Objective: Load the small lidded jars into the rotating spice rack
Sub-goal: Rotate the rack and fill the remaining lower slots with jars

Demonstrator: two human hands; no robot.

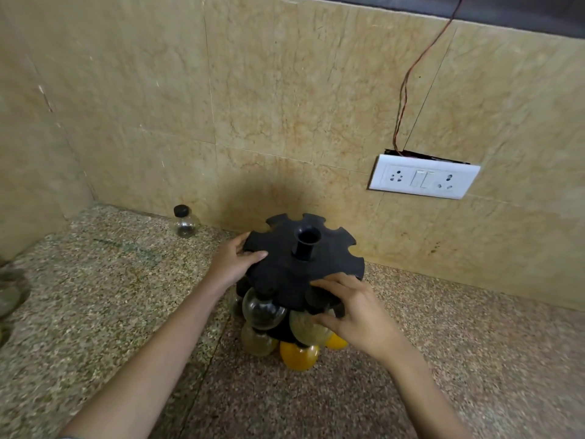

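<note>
Black plastic forms the notched top disc of the rotating spice rack [285, 267], which stands on the speckled granite table [95, 296] close to the beige tiled wall [285, 106]. The left hand [232, 264] grips the disc's left rim, with the thumb laid on top and the fingers curled at the edge. The right hand [357, 312] pinches a small round jar of pale powder [305, 327] at the front slot, fingers over its lid and thumb below on the glass.

If the neck is not fully home in the notch, the jar may drop on release. A hard push could spin or tip the rack should the left hand slacken. One clear black-lidded jar [186, 221] stands well apart by the wall, not yet loaded.

The held jar's lid, the rack's base and the far lower slots are hidden, so the empty places cannot be counted.
</note>
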